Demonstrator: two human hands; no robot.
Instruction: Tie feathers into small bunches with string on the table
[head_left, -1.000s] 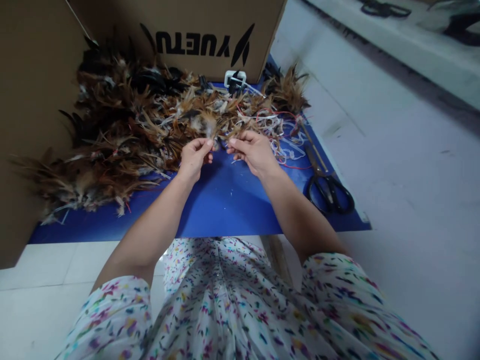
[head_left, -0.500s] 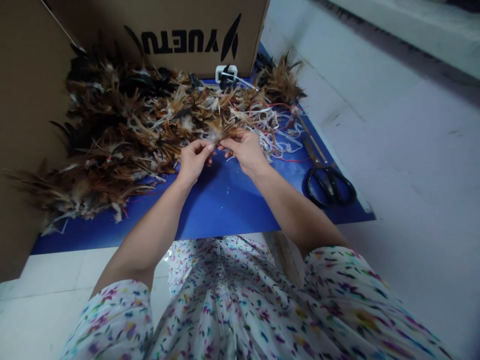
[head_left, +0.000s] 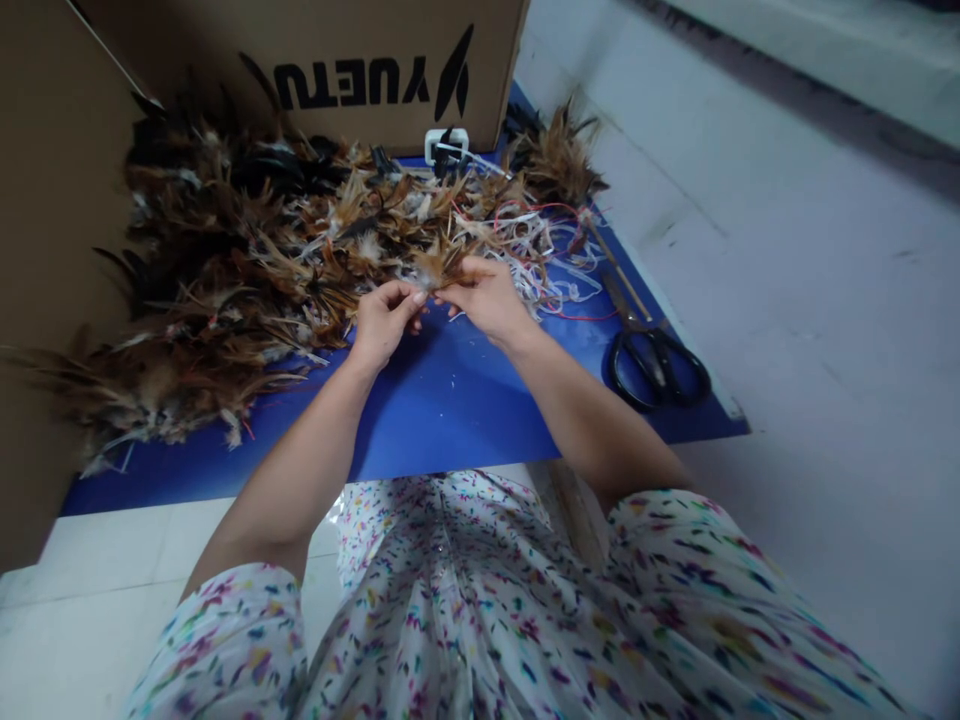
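Observation:
A small bunch of brown feathers (head_left: 435, 268) with pale fluff at its base is pinched between my two hands, over the front of the feather heap. My left hand (head_left: 386, 318) grips the base with thumb and forefinger. From the other side, my right hand (head_left: 486, 300) closes on the same bunch, fingertips close to the left thumb. Just behind the hands spreads a large heap of brown and black feathers (head_left: 247, 250). Tangled white and red ties (head_left: 551, 250) lie right of my right hand.
Black-handled scissors (head_left: 656, 368) rest near the right edge of the blue tabletop (head_left: 450, 420), with a thin stick (head_left: 622, 270) beside their blades. A printed cardboard box (head_left: 375, 40) stands behind; another cardboard panel (head_left: 45, 250) borders the left. A white buckle-like piece (head_left: 447, 147) lies at the back.
Both hands keep their pinch on the feather bunch, with only a slight shift of the fingers. The whole view has moved a little.

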